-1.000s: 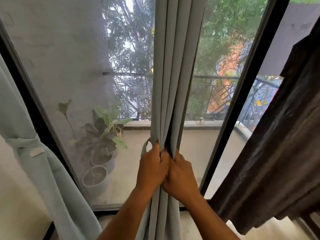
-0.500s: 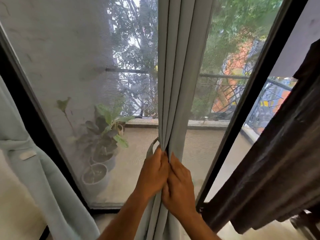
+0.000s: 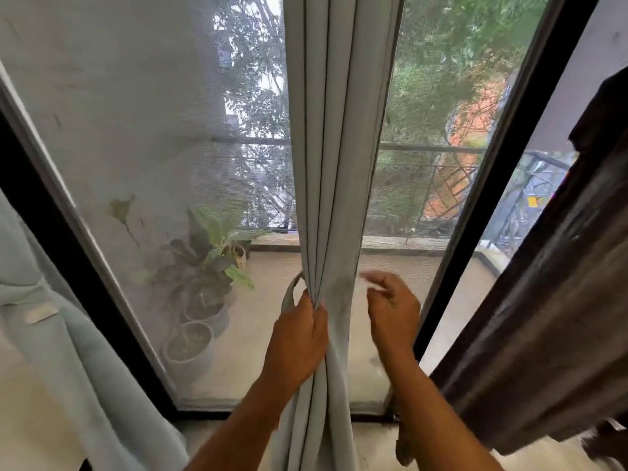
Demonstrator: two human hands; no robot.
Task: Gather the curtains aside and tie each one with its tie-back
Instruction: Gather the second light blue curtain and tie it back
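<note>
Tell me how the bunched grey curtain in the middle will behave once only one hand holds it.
The grey curtain looks soft and floppy: it hangs in long loose pleats, so they will probably spread. It seems light, since the left hand alone keeps it bunched. The right hand is off it, so the right edge may drift out.

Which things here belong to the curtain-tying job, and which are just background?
Job:
- middle grey curtain, bunched
- its tie-back strap
- left hand, gripping the bunch
- right hand, off the fabric
- left curtain, already tied

Background:
- dark cloth
- potted plants
- balcony railing
</note>
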